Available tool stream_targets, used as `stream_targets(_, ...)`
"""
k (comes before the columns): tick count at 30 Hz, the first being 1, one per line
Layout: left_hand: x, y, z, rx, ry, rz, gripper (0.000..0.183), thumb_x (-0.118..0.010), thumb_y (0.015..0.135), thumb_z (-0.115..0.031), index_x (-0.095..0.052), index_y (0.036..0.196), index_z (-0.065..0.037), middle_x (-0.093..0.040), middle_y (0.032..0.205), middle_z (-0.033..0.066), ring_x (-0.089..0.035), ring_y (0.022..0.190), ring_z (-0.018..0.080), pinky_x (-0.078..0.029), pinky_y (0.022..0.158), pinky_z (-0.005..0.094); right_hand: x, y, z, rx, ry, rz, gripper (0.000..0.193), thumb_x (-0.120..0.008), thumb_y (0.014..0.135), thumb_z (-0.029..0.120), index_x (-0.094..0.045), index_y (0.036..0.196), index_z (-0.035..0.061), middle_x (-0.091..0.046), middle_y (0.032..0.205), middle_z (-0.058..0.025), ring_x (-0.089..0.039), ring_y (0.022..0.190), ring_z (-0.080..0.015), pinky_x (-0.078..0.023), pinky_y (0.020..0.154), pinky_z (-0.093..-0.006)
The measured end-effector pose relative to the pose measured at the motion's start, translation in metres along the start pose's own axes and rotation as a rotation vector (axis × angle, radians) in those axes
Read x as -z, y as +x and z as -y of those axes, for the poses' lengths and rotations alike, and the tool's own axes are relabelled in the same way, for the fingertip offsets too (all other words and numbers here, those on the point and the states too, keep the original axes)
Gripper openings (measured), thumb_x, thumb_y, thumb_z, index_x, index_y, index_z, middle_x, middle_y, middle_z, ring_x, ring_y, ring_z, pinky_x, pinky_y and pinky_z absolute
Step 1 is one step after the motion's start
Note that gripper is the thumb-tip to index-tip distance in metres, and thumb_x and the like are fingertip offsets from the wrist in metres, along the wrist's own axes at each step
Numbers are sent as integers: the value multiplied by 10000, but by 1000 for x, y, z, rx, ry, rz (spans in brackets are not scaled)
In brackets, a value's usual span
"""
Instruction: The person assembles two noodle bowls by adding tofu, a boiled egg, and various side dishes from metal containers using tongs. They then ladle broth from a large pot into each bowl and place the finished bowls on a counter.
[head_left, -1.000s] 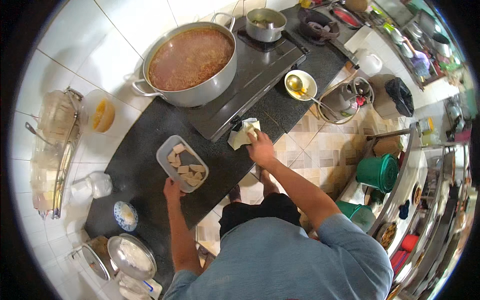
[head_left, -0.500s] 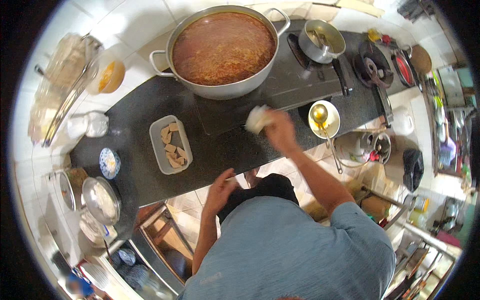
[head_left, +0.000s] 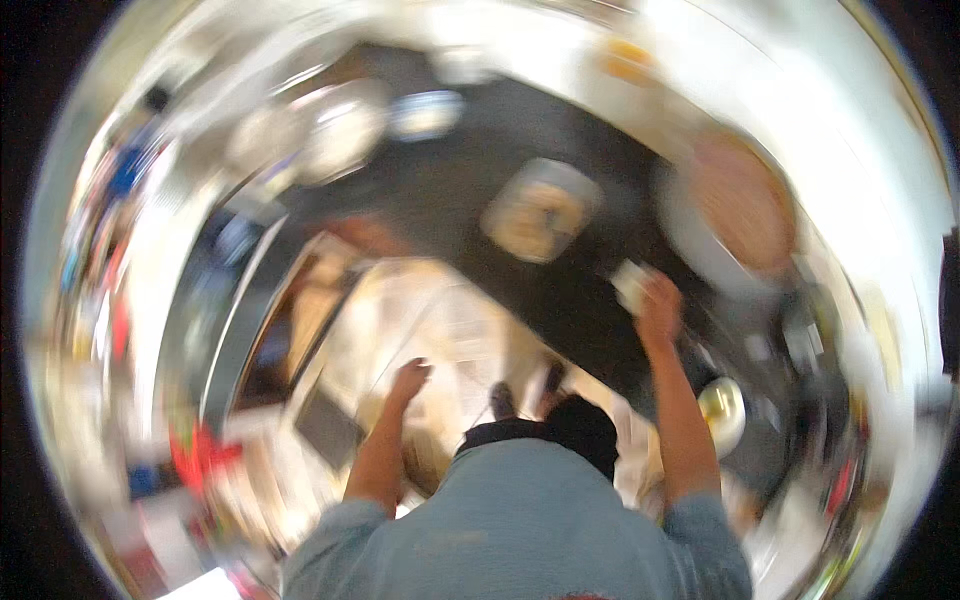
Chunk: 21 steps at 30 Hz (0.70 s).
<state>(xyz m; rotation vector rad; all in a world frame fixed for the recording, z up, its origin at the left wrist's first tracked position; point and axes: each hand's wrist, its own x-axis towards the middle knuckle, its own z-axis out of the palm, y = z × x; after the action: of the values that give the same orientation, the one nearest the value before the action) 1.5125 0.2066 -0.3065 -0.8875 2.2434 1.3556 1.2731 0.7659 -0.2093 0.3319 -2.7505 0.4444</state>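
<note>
Blur runs through most of the view. My right hand (head_left: 659, 308) is over the dark counter (head_left: 590, 300), its fingers closed on a white cloth (head_left: 630, 286), or perhaps a wad of paper. Away from the counter, above the floor, hangs my left hand (head_left: 410, 378); its fingers are too smeared to read and nothing shows in them. A pale rectangular container (head_left: 541, 210) with light pieces inside sits on the counter beyond the cloth. To the right of that stands the big metal pot (head_left: 690, 235) of reddish-brown food.
A white bowl (head_left: 722, 415) with a ladle in it stands near my right forearm. Along the far left are a blue-and-white bowl (head_left: 427, 114) and a metal bowl (head_left: 345, 130) of something white. A wooden-framed piece (head_left: 300, 310) stands on the tiled floor (head_left: 440, 310).
My body and view have turned left, so the counter now slants down to the right. The white cloth stays in my right hand. My left hand has moved out to the left.
</note>
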Motion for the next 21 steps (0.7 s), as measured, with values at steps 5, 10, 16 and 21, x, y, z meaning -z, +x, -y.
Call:
stream_targets(5, 7, -137, 152, 118, 447, -204, 476, -585, 917, -417, -728, 1115, -9, -745, 1086, 218, -725, 924, 411, -575, 859, 518, 44, -72, 23, 32, 101, 63, 334, -597, 986, 68, -625, 1312, 0, -502, 1445, -251, -471, 1337, -430, -393, 1116, -544)
stream_targets(10, -59, -276, 240, 253, 812, 49, 352, -586, 923, -340, -750, 1055, -57, -759, 999, 191, -744, 923, 389, -602, 778, 501, 17, -143, -28, 29, -257, 651, 538, -616, 972, 151, -487, 1469, -12, -297, 1627, -225, -260, 1518, -407, -259, 1228, -539)
stream_targets(16, -202, -335, 217, 1012, -490, -48, 366, -660, 878, -408, -757, 1042, -95, -756, 990, 201, -738, 988, 357, -581, 796, 514, -34, -117, -62, 108, -297, 544, 479, -624, 984, 198, -560, 1391, -46, -454, 1479, -328, -460, 1375, -443, -411, 1131, -523)
stream_targets(21, -230, -280, 209, 528, -425, 6, 401, -678, 859, -422, -762, 1055, -82, -754, 1043, 201, -728, 1018, 363, -569, 831, 511, -76, -52, 27, 182, -442, 762, 409, -623, 975, 224, -621, 1290, -38, -539, 1357, -310, -538, 1270, -424, -449, 1076, -505)
